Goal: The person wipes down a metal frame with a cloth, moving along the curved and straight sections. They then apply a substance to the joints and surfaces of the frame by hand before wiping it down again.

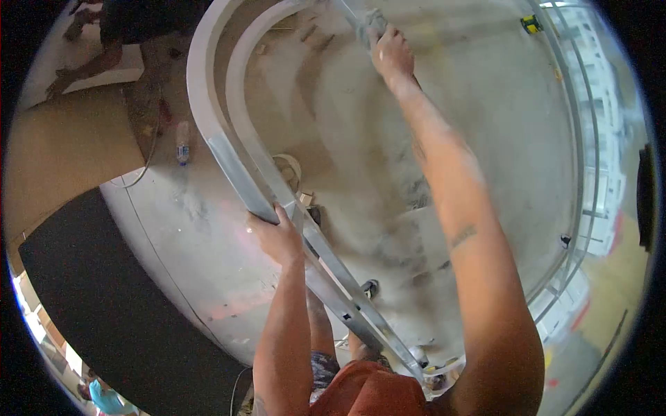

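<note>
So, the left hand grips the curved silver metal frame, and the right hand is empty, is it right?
The right hand is not empty: the head view shows it holding a crumpled grey cloth-like piece. The left hand does grip the frame.

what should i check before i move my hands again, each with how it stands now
1. Left hand closed on the metal frame: ok
2. Grey wad held in the right hand: ok
3. Finish even along the frame: not ok, whitish at the bend, bare grey near the left hand
4. Plastic bottle apart from the frame: ok
5. Wad pressed on metal: cannot tell, contact is unclear near the picture's top edge
6. Both feet in safe positions: cannot tell, they are partly hidden
</note>
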`<state>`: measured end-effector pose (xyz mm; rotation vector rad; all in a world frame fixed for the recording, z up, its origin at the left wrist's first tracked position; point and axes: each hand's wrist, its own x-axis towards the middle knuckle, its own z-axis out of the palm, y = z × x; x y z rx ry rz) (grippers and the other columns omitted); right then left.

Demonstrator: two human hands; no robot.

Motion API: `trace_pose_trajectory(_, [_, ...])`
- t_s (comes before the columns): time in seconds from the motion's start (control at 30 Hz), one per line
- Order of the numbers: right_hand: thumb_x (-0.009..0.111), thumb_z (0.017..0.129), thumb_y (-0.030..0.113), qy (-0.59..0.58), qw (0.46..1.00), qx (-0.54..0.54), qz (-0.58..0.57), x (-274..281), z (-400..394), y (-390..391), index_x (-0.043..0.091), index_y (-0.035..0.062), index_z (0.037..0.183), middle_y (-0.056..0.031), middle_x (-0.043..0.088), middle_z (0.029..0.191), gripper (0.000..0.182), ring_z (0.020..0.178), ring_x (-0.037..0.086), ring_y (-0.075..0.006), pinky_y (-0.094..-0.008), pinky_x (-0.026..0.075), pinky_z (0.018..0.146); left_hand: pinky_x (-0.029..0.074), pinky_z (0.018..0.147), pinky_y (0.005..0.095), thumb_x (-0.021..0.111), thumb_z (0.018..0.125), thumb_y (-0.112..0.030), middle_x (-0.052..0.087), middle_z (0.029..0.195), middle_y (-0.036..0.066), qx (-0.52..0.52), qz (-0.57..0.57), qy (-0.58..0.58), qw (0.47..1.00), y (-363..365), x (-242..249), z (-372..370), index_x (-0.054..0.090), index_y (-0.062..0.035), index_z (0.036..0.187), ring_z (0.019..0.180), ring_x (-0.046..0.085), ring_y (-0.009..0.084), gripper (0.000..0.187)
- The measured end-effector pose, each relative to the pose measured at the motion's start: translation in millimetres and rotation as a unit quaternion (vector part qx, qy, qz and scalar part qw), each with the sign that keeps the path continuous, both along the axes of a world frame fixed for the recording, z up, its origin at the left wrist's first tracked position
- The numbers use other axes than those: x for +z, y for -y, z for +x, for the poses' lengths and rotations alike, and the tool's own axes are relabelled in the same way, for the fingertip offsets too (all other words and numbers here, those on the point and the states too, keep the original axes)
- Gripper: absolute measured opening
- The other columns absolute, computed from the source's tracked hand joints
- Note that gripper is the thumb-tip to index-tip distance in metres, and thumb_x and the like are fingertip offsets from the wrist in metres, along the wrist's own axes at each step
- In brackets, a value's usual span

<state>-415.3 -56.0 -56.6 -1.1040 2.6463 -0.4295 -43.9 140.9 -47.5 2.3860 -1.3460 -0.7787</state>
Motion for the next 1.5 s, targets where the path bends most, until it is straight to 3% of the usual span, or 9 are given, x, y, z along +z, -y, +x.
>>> trace_pose_trajectory(0.07, [0.062,0.095,0.042,-0.253,0.951,0.168,-0.051,-15,5,-52,0.034,-0.0011,0.149,-0.0269,0.059,0.118,0.074,0.109,0.061,-0.0423,-0.051,0.05,0.091,0.046,0.098,0.0502,0.064,0.094,-0.034,0.055,0.132,0.027,-0.014,-0.009,0.017,1.0,-1,0,-2,0.039,0.0043,0.142,0.119,0.056,0.0455,0.066])
trace_pose_trajectory(0.3, [0.07,0.091,0.029,-0.292,0.943,0.153,0.046,7,24,-251,0.034,0.0017,0.15,-0.026,0.057,0.114,0.074,0.101,0.061,-0.0396,-0.0479,0.052,0.086,0.047,0.097,0.051,0.062,0.095,-0.037,0.055,0.134,0.026,-0.036,-0.027,0.034,0.998,-1,1,-2,0.04,0.0035,0.141,0.119,0.056,0.0452,0.065])
trace_pose_trajectory(0.57, [0.058,0.092,0.016,-0.294,0.945,0.137,-0.032,-23,12,-14,0.041,0.0059,0.145,-0.0239,0.057,0.115,0.056,0.1,0.063,-0.0401,-0.0498,0.054,0.081,0.046,0.1,0.0486,0.062,0.096,-0.039,0.056,0.135,0.024,0.004,0.025,0.022,0.999,2,7,-9,0.039,-0.0004,0.144,0.121,0.057,0.0426,0.066])
trace_pose_trajectory(0.73, [0.053,0.094,0.015,-0.353,0.922,0.111,-0.118,-38,9,-48,0.042,0.0094,0.146,-0.0231,0.057,0.114,0.053,0.098,0.061,-0.0397,-0.0503,0.052,0.085,0.047,0.098,0.0493,0.061,0.096,-0.041,0.056,0.134,0.025,-0.039,-0.021,0.05,0.998,-5,-10,-3,0.04,0.0029,0.142,0.119,0.058,0.0436,0.067])
trace_pose_trajectory(0.9, [0.053,0.096,0.018,-0.251,0.963,0.1,-0.003,-3,22,-253,0.046,0.0123,0.144,-0.0185,0.056,0.121,0.049,0.098,0.06,-0.0368,-0.0478,0.054,0.083,0.045,0.099,0.0504,0.06,0.096,-0.046,0.057,0.128,0.031,-0.065,-0.088,0.032,0.993,-11,-29,5,0.043,0.0089,0.135,0.116,0.058,0.0466,0.07])
trace_pose_trajectory(1.1, [0.077,0.08,0.023,-0.23,0.971,0.038,0.053,8,33,-530,0.042,0.019,0.15,-0.0133,0.055,0.126,0.078,0.106,0.058,-0.033,-0.0469,0.052,0.089,0.049,0.098,0.049,0.062,0.096,-0.043,0.06,0.126,0.031,-0.109,-0.027,0.113,0.987,-6,-35,16,0.046,0.0085,0.133,0.115,0.061,0.0435,0.065])
trace_pose_trajectory(1.2, [0.082,0.076,0.023,-0.214,0.974,0.005,0.081,9,33,-660,0.042,0.0196,0.151,-0.0132,0.054,0.129,0.085,0.11,0.058,-0.0343,-0.0475,0.049,0.094,0.05,0.094,0.051,0.064,0.097,-0.042,0.061,0.124,0.028,-0.162,-0.113,0.123,0.973,20,-106,67,0.051,0.0067,0.123,0.105,0.064,0.0379,0.057])
trace_pose_trajectory(1.4, [0.085,0.074,0.018,-0.112,0.973,-0.133,0.149,0,40,-1015,0.043,0.012,0.148,-0.0181,0.052,0.136,0.085,0.125,0.051,-0.0404,-0.05,0.04,0.107,0.059,0.084,0.0443,0.074,0.072,-0.073,0.061,0.121,0.032,-0.118,-0.087,0.125,0.981,46,-103,73,0.043,0.0066,0.136,0.102,0.069,0.0387,0.107])
trace_pose_trajectory(1.5, [0.078,0.081,0.025,-0.047,0.967,-0.196,0.157,22,51,-1204,0.042,0.0066,0.147,-0.0187,0.051,0.141,0.077,0.13,0.047,-0.0368,-0.0475,0.036,0.113,0.061,0.075,0.0396,0.071,0.082,-0.064,0.066,0.109,0.028,-0.486,-0.048,0.456,0.744,59,-116,94,0.052,-0.0256,0.139,0.094,0.071,0.0309,0.072])
